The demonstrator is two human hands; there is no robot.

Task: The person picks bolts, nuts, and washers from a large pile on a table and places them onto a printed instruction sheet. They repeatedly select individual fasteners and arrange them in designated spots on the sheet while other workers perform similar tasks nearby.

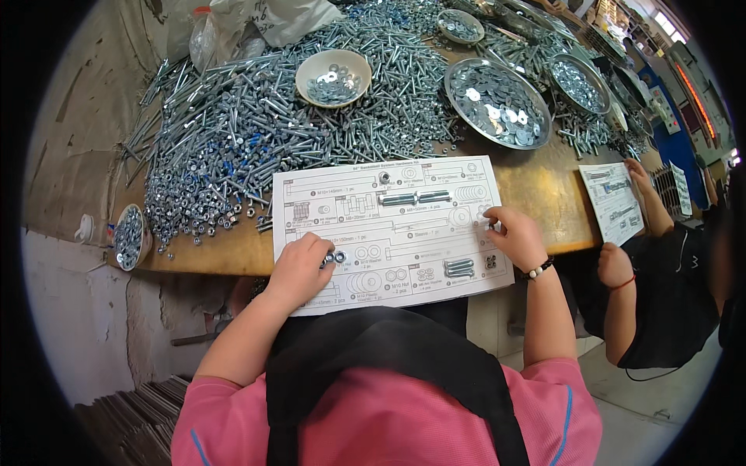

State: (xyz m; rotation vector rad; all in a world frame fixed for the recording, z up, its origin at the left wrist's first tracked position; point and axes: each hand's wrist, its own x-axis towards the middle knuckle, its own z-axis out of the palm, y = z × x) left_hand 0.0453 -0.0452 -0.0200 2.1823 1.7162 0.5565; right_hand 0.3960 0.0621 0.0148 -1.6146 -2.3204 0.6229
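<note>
A printed card (365,225) with line drawings of hardware lies in front of me, partly over the table's front edge. My left hand (301,268) rests on its left side, fingers curled, with a few metal nuts (336,257) at the fingertips. Over the card's right side, my right hand (514,239) pinches something small, mostly hidden by the fingers. Long bolts (416,199) lie in a row on the upper middle of the card. A single nut (384,178) sits above them. Shorter bolts (458,268) lie at lower right, with small nuts (490,262) beside them.
Loose bolts (233,132) and nuts cover the table beyond the card. Washers fill a cream bowl (334,54) and a round metal tray (454,93). Another bowl (141,260) stands at the left edge. A co-worker at right holds a similar card (610,203).
</note>
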